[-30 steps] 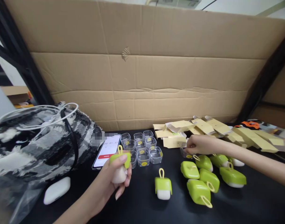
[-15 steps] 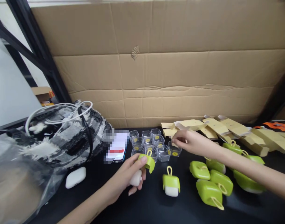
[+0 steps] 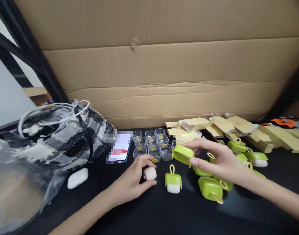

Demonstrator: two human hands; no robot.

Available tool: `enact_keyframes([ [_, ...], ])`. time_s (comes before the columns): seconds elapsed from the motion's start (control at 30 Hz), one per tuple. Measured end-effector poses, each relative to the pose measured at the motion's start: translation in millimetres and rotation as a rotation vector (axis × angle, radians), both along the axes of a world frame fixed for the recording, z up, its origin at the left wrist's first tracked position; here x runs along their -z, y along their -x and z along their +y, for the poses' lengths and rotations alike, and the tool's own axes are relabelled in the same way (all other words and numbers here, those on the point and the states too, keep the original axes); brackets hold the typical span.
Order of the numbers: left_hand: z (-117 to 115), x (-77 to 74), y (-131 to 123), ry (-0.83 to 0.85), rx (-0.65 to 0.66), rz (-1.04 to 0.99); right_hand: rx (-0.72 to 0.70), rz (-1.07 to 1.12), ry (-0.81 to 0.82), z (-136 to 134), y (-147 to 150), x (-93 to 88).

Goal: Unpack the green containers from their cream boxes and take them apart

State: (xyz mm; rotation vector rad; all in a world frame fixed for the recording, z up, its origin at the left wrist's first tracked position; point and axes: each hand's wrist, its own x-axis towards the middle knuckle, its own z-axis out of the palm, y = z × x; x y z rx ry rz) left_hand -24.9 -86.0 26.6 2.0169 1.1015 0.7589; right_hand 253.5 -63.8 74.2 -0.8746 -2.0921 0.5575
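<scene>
**Cap in one hand, white block in the other**

My left hand [image 3: 133, 182] rests low on the black table [image 3: 149, 215], fingers curled round a small white block [image 3: 149, 173] that I pinch between thumb and fingertips, right at the tabletop. My right hand [image 3: 217, 161] comes in from the right, half open, with a green cap [image 3: 183, 154] gripped between thumb and forefinger and held tilted above the table, just in front of the clear plastic cups [image 3: 151, 145].

Between my two hands stands one finished piece [image 3: 173, 181], green cap on white base, loop up, near my left fingertips but apart from them. Under and behind my right hand lies a crowd of green pieces [image 3: 210, 189], some touching each other. The flat yellow cartons [image 3: 213, 129] pile along the back edge against the cardboard wall [image 3: 164, 65].

To my left, the phone [image 3: 118, 151] lies beside the cups, and a white earbud case [image 3: 77, 178] sits near the patterned bag [image 3: 53, 140]. The open room is the bare strip of table nearest me, in front of both forearms.
</scene>
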Motion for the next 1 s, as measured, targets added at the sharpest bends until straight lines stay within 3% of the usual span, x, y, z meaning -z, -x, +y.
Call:
enact_keyframes([
  [0.1, 0.7, 1.0, -2.3, -0.168, 0.037, 0.130, 0.075, 0.065, 0.022, -4.4, -15.3, 4.7],
  [0.23, 0.3, 2.7, -3.6, -0.442, 0.038, 0.327, 0.065, 0.077, 0.079, -11.3, -15.0, 8.4],
  [0.33, -2.3, 2.4, -5.2, -0.515, 0.014, 0.385, -0.008, 0.096, 0.101, -15.6, -10.6, 10.0],
  [0.43, -11.0, -2.4, -12.8, -0.546, 0.000, 0.310, -0.082, 0.077, 0.073, -18.8, -7.2, 15.4],
  [0.5, -19.1, -9.0, -24.0, -0.449, 0.012, 0.168, -0.118, 0.060, 0.036, -21.0, -5.3, 20.2],
  [0.67, -29.0, -21.2, -66.3, 0.247, 0.010, -0.340, -0.204, 0.124, 0.039, -29.0, -1.8, 26.0],
  [0.73, -28.4, -17.4, -77.9, 0.399, 0.003, -0.584, -0.222, 0.195, 0.104, -31.7, -1.3, 25.3],
  [0.83, -29.1, -6.8, -82.2, 0.423, 0.011, -0.806, -0.217, 0.283, 0.285, -33.1, -0.7, 23.2],
  [1.0, -33.3, -3.0, -73.7, 0.371, 0.007, -0.856, -0.201, 0.315, 0.433, -31.5, 0.9, 22.5],
])
